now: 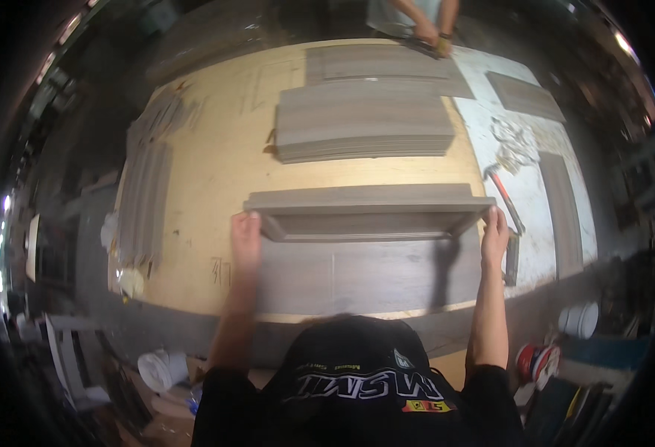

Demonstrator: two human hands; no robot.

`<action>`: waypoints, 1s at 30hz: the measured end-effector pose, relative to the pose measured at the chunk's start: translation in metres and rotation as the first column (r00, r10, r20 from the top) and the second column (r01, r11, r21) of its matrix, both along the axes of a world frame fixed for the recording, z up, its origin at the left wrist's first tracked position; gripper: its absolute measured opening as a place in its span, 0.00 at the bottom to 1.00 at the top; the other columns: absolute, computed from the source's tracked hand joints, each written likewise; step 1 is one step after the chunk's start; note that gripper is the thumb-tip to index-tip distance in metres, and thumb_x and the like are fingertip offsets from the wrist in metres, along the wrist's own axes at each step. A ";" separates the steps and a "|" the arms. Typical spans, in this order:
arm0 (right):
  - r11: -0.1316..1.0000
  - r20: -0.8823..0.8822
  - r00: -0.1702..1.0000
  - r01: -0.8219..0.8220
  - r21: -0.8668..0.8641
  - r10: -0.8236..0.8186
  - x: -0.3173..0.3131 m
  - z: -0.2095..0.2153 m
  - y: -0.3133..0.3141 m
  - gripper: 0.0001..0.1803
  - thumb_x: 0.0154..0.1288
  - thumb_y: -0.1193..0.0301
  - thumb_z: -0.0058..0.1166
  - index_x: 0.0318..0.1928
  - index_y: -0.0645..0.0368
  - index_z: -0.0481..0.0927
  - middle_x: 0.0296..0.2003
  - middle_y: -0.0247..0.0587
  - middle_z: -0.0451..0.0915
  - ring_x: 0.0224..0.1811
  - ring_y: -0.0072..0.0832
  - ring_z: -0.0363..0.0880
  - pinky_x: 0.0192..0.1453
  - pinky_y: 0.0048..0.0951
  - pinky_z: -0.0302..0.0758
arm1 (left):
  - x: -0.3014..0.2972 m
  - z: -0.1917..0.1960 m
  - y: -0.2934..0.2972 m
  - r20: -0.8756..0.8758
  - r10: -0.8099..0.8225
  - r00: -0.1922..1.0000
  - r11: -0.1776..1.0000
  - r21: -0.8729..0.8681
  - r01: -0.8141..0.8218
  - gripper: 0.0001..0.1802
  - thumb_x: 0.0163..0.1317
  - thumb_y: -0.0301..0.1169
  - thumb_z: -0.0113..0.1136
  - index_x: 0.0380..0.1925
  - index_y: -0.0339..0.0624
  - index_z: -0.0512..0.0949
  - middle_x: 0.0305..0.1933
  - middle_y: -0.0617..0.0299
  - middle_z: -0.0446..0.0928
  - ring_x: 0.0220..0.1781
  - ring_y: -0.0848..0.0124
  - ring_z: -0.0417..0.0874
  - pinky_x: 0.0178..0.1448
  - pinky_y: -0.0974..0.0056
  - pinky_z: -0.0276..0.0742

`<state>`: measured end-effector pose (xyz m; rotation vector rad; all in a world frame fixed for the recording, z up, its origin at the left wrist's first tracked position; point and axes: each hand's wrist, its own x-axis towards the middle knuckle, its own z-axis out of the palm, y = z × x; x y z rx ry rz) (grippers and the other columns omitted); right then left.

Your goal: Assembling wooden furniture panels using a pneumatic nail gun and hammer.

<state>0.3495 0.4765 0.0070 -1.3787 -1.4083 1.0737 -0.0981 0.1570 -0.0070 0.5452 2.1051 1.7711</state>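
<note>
A long grey-brown wooden framed panel (372, 201) is tilted up on its long side in front of me. My left hand (246, 232) grips its left end and my right hand (496, 229) grips its right end, fingers closed round the frame's corners. Under and nearer than the panel, a flat grey-brown board (372, 276) lies on the table. Right of my right hand is a hammer (507, 200) with an orange-red and dark handle. A dark narrow piece (511, 259), of a kind I cannot make out, lies by my right wrist.
Beyond the panel sits a stack of boards (365, 119) on the wooden table (216, 164). Long strips (145, 201) line the left edge. Crumpled clear plastic (516, 141) and a narrow board (561, 212) are at right. Another person's hand (426, 32) works at the far edge.
</note>
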 end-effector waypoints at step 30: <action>0.935 0.554 0.757 -0.324 -0.142 0.346 0.053 -0.106 -0.074 0.36 0.66 0.66 0.62 0.71 0.70 0.70 0.65 0.63 0.75 0.67 0.49 0.77 0.71 0.43 0.72 | 0.059 -0.107 -0.095 -0.300 -0.360 0.884 0.837 -0.523 0.163 0.37 0.63 0.36 0.67 0.69 0.32 0.68 0.57 0.37 0.76 0.62 0.43 0.75 0.68 0.48 0.71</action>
